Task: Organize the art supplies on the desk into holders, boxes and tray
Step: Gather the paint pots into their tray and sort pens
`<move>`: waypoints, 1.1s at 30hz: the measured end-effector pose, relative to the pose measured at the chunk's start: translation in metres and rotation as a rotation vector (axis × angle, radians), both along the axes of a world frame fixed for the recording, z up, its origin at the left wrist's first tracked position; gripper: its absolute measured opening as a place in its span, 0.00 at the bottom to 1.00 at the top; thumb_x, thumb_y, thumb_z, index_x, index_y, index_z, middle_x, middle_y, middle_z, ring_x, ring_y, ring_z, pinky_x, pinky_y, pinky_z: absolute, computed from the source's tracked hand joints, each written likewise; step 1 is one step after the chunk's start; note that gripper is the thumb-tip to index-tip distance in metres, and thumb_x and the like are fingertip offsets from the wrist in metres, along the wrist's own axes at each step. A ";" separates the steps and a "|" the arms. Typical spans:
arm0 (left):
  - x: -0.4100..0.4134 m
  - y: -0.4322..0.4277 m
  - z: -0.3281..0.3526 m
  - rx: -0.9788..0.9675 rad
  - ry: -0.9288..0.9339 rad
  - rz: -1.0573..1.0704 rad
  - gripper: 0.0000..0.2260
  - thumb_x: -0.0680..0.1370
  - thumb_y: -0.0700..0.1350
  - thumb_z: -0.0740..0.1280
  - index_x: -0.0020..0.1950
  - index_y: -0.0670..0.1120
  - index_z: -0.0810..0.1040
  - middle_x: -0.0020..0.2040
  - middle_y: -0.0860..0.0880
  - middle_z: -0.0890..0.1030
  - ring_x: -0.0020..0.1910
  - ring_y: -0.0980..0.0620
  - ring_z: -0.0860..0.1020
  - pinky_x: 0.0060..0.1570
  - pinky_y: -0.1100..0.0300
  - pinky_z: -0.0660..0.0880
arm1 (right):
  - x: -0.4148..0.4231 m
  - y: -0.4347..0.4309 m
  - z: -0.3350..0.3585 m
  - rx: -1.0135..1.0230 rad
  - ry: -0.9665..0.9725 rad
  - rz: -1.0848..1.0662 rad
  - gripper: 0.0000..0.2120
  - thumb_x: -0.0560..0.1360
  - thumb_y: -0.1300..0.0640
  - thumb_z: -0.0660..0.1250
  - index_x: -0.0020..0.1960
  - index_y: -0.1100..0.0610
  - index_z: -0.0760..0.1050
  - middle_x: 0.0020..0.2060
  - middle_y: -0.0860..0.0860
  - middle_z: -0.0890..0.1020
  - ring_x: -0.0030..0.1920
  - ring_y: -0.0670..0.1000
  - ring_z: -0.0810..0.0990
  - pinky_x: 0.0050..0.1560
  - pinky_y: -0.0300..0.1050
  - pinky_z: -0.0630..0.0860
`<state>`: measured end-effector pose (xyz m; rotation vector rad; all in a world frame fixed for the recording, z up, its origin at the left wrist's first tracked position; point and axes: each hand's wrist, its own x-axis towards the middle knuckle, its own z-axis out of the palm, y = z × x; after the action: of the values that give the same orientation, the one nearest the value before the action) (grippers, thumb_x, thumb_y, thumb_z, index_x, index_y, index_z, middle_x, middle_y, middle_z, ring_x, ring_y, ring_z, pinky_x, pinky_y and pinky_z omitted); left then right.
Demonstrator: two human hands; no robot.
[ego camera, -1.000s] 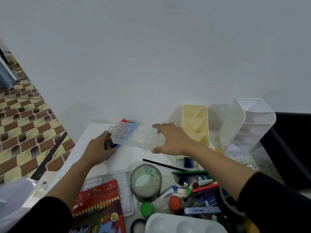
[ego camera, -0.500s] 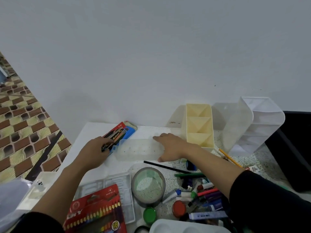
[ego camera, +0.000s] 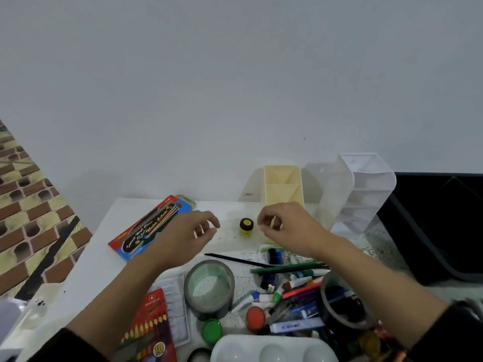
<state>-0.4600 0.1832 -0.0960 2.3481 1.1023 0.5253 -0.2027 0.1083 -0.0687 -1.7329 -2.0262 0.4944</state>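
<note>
Left hand (ego camera: 188, 233) and right hand (ego camera: 287, 228) hover over worktop (ego camera: 104, 257), grips loosely curled, nothing held. Yellow paint pot (ego camera: 246, 226) upright between them, untouched. Watercolour brush pack (ego camera: 147, 228) flat at left, long axis near-left to far-right.

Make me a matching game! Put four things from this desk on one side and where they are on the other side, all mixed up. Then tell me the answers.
Things:
1. little yellow paint jar
2. cream holder
3. brush box
4. white palette

Places:
A. at the bottom edge of the picture
B. between the left hand and the right hand
C. by the wall, behind the right hand
D. left of the left hand, partly hidden by it

Pairs: 1-B, 2-C, 3-D, 4-A.
</note>
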 end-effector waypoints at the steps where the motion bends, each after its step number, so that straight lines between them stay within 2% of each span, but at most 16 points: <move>1: 0.010 -0.002 -0.004 -0.004 0.000 -0.040 0.04 0.80 0.47 0.68 0.50 0.57 0.79 0.41 0.57 0.78 0.43 0.58 0.76 0.43 0.64 0.71 | 0.007 -0.007 -0.002 -0.018 -0.057 0.000 0.04 0.78 0.56 0.67 0.49 0.51 0.81 0.41 0.43 0.82 0.39 0.43 0.78 0.42 0.40 0.78; 3: 0.028 -0.002 -0.014 0.007 0.016 -0.086 0.05 0.80 0.49 0.67 0.55 0.56 0.80 0.48 0.57 0.79 0.49 0.59 0.75 0.50 0.61 0.72 | 0.016 -0.015 -0.008 -0.061 -0.182 0.007 0.06 0.78 0.55 0.67 0.53 0.52 0.81 0.43 0.44 0.82 0.41 0.43 0.78 0.45 0.42 0.78; 6: 0.048 0.006 -0.029 0.036 0.148 -0.095 0.16 0.81 0.54 0.65 0.69 0.57 0.73 0.64 0.55 0.76 0.62 0.54 0.72 0.64 0.52 0.70 | 0.019 -0.019 -0.020 -0.109 -0.332 0.033 0.14 0.79 0.51 0.66 0.63 0.52 0.78 0.54 0.47 0.82 0.50 0.48 0.77 0.51 0.45 0.77; 9: 0.059 0.013 -0.037 -0.009 0.233 -0.070 0.22 0.81 0.59 0.62 0.75 0.60 0.64 0.69 0.54 0.72 0.65 0.49 0.72 0.65 0.44 0.70 | 0.014 -0.018 -0.028 -0.114 -0.475 0.071 0.14 0.78 0.51 0.66 0.63 0.52 0.77 0.56 0.50 0.82 0.56 0.54 0.79 0.52 0.52 0.78; 12: 0.071 0.019 -0.040 -0.023 0.312 -0.060 0.23 0.82 0.60 0.60 0.76 0.62 0.61 0.68 0.53 0.71 0.63 0.49 0.73 0.65 0.42 0.68 | 0.009 -0.018 -0.031 -0.098 -0.552 0.104 0.14 0.79 0.52 0.64 0.64 0.51 0.77 0.55 0.51 0.81 0.55 0.56 0.79 0.49 0.51 0.79; 16: 0.083 0.028 -0.040 0.055 0.410 -0.057 0.20 0.82 0.58 0.61 0.75 0.64 0.66 0.63 0.51 0.70 0.60 0.49 0.71 0.59 0.48 0.66 | 0.008 -0.018 -0.035 -0.140 -0.512 0.186 0.18 0.79 0.52 0.67 0.69 0.49 0.76 0.60 0.51 0.80 0.59 0.54 0.78 0.54 0.51 0.78; 20: 0.079 0.036 -0.045 0.021 0.284 -0.063 0.15 0.81 0.56 0.67 0.68 0.63 0.74 0.56 0.53 0.74 0.50 0.53 0.73 0.56 0.50 0.69 | 0.012 -0.019 -0.038 -0.164 -0.485 0.202 0.16 0.78 0.52 0.69 0.66 0.51 0.77 0.58 0.52 0.79 0.57 0.55 0.78 0.53 0.52 0.78; 25: 0.076 0.044 -0.050 0.020 0.167 -0.109 0.14 0.77 0.56 0.72 0.61 0.65 0.77 0.53 0.56 0.71 0.44 0.57 0.74 0.54 0.51 0.68 | 0.006 -0.011 -0.025 0.015 -0.232 0.114 0.09 0.77 0.47 0.68 0.55 0.49 0.79 0.46 0.47 0.80 0.46 0.48 0.76 0.47 0.49 0.77; 29: 0.079 0.047 -0.049 0.003 0.129 -0.108 0.11 0.75 0.53 0.74 0.55 0.67 0.79 0.45 0.59 0.77 0.39 0.61 0.72 0.53 0.48 0.72 | -0.006 0.001 -0.023 0.120 -0.233 0.132 0.10 0.78 0.48 0.68 0.55 0.53 0.76 0.45 0.48 0.79 0.49 0.49 0.72 0.45 0.44 0.70; 33: 0.075 0.052 -0.054 0.004 0.134 -0.113 0.13 0.78 0.50 0.71 0.61 0.62 0.81 0.45 0.60 0.82 0.41 0.58 0.75 0.51 0.50 0.74 | -0.009 0.006 -0.029 0.148 -0.242 0.131 0.07 0.78 0.54 0.68 0.53 0.57 0.76 0.43 0.53 0.79 0.45 0.52 0.75 0.44 0.46 0.71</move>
<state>-0.3852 0.2347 -0.1499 2.4622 1.0188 0.3346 -0.2122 0.1143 -0.0972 -1.6449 -2.2905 0.1740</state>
